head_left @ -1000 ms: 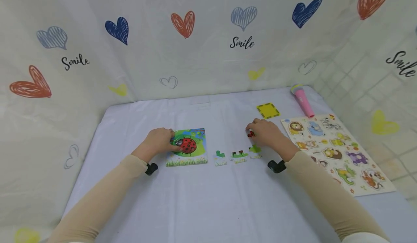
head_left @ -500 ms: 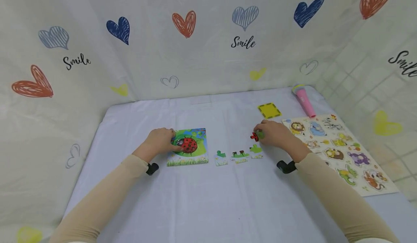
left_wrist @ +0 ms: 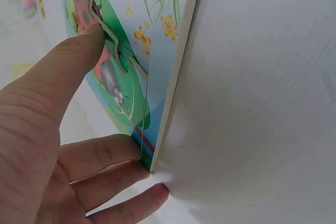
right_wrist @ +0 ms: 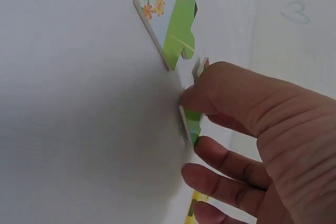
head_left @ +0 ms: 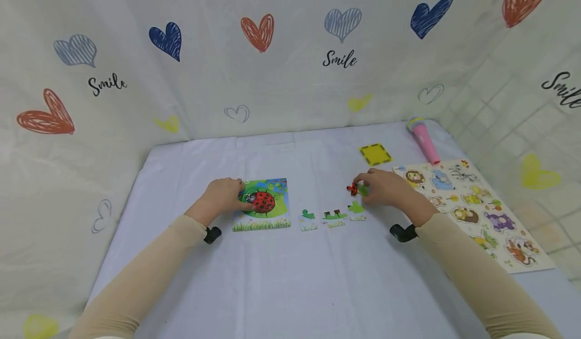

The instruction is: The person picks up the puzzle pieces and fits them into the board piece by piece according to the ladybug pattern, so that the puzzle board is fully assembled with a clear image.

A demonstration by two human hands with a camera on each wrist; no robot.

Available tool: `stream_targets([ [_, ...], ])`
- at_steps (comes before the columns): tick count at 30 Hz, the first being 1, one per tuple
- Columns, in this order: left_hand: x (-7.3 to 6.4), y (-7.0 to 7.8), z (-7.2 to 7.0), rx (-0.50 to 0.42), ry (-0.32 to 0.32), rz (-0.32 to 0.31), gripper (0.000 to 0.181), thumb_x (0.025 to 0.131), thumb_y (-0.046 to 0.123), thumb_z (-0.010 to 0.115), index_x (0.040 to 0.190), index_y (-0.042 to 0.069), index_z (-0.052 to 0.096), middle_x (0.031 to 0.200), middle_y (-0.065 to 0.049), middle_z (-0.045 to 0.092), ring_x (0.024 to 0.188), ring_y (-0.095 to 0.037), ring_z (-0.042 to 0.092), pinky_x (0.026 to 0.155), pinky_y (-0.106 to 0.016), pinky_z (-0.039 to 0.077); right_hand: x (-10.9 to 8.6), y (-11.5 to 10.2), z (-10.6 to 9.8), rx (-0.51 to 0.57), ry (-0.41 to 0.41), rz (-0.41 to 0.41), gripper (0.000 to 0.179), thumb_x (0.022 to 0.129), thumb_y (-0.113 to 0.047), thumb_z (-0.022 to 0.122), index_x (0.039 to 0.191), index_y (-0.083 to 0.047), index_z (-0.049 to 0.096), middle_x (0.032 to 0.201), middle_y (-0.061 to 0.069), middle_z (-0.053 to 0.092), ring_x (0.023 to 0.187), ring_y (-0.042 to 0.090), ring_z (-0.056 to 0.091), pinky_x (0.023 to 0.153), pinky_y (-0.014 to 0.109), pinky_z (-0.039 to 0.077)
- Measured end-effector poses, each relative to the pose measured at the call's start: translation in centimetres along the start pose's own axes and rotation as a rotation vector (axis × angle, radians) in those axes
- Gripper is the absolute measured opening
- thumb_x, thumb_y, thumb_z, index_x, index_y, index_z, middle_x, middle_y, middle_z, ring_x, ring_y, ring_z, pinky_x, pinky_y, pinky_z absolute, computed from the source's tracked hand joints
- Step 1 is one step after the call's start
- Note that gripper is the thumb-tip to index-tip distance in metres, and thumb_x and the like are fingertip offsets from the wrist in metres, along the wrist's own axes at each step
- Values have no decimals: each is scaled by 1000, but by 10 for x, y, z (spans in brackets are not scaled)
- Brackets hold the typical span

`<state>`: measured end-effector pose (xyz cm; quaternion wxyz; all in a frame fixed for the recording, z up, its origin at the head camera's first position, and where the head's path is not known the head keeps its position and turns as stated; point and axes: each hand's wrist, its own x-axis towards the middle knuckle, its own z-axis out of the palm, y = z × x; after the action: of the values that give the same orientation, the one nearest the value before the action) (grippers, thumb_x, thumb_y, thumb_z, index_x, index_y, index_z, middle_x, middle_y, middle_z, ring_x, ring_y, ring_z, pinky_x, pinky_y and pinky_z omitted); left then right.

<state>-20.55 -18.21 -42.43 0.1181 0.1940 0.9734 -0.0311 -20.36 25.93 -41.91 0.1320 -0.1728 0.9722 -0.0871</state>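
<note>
In the head view my left hand (head_left: 221, 196) rests on the left side of a square ladybug puzzle (head_left: 275, 211) lying on the table. Its thumb lies on the ladybug picture, and its other fingers spread by one corner in the left wrist view. Further right, my right hand (head_left: 382, 190) pinches a red and green puzzle piece (right_wrist: 192, 120) between thumb and fingers, partly hidden by them. Three loose puzzle pieces lie in a row between the hands: a left one (head_left: 308, 224), a middle one (head_left: 335, 220) and a right one (head_left: 357, 212), each with a grassy lower edge.
A yellow square frame (head_left: 375, 154) lies behind my right hand. At the back right is a pink toy microphone (head_left: 425, 143), with a board of animal pictures (head_left: 495, 248) in front of it, partly under my right forearm. A printed curtain (head_left: 290, 87) stands behind the white-covered table (head_left: 272, 288).
My right hand has shifted to the right and turned, so more of the red and green puzzle piece shows. My left hand has stayed on the ladybug puzzle.
</note>
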Motion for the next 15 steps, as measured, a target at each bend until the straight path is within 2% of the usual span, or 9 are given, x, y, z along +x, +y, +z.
stream_targets([
  [7, 0, -1, -2, -10, -2, 1, 69, 82, 73, 73, 111, 11, 74, 93, -4, 69, 76, -17, 58, 65, -35, 51, 5, -8, -1, 14, 14, -26, 53, 83, -27, 81, 134, -18, 68, 112, 10, 65, 86, 22, 61, 70, 37, 52],
  [15, 0, 0, -1, -23, -6, -4, 70, 81, 72, 74, 115, 11, 74, 98, -6, 70, 78, -18, 58, 67, -36, 51, 12, -16, 0, 1, 47, -61, 54, 83, -29, 82, 135, -20, 69, 111, 8, 66, 89, 21, 63, 77, 42, 56],
])
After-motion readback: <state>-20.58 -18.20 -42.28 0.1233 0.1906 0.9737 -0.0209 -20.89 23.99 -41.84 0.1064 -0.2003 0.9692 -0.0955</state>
